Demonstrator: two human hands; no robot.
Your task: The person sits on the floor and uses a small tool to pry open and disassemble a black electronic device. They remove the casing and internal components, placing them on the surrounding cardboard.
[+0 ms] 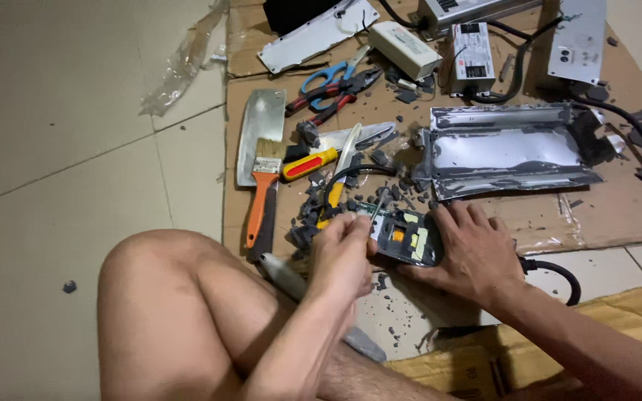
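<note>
While gripping a thin metal tool (pixel 377 202) in the left hand (pixel 342 252), tip down on the circuit module (pixel 404 238) at near centre of the cardboard (pixel 618 215); right hand (pixel 477 249) spread flat, pinning the module; risks slipping off hard grey potting and stabbing those fingers (pixel 451 215) just beside; scattered grey chips (pixel 313 215) at left could let it skid.

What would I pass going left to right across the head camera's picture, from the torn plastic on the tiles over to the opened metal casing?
Torn clear plastic → cleaver → paintbrush with orange handle → left hand holding a thin tool → circuit board → right hand steadying it → opened metal casing.
</note>
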